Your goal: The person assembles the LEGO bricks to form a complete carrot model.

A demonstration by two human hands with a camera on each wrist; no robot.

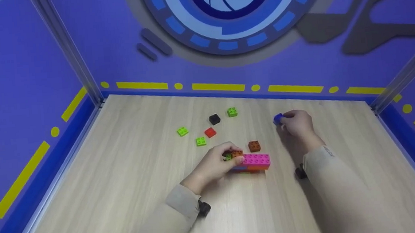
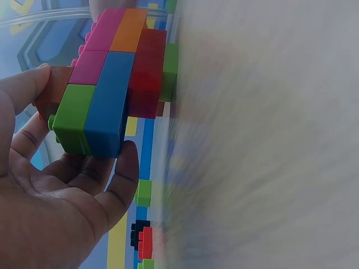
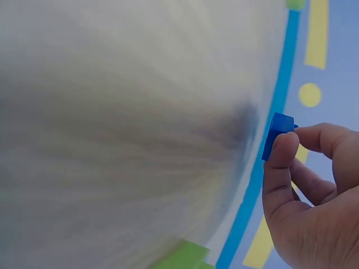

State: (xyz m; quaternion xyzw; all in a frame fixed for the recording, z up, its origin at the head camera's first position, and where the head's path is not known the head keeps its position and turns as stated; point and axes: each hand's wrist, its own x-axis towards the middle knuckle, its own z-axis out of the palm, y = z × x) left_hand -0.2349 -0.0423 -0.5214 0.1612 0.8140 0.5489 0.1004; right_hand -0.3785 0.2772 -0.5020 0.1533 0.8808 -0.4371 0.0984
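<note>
Pale tabletop (image 1: 123,166) bears a brown brick (image 1: 254,146) just beside the stack (image 1: 256,160).

beige sleeves (image 1: 338,180), black wrist mounts (image 1: 204,208), cuff lettering (image 1: 329,152)

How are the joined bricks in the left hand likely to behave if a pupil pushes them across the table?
The joined bricks would likely move as one stiff piece, since their seams look close. They would probably slide rather than roll, given their flat sides. Pushed roughly, they might split where the blue brick meets the red brick.
</note>
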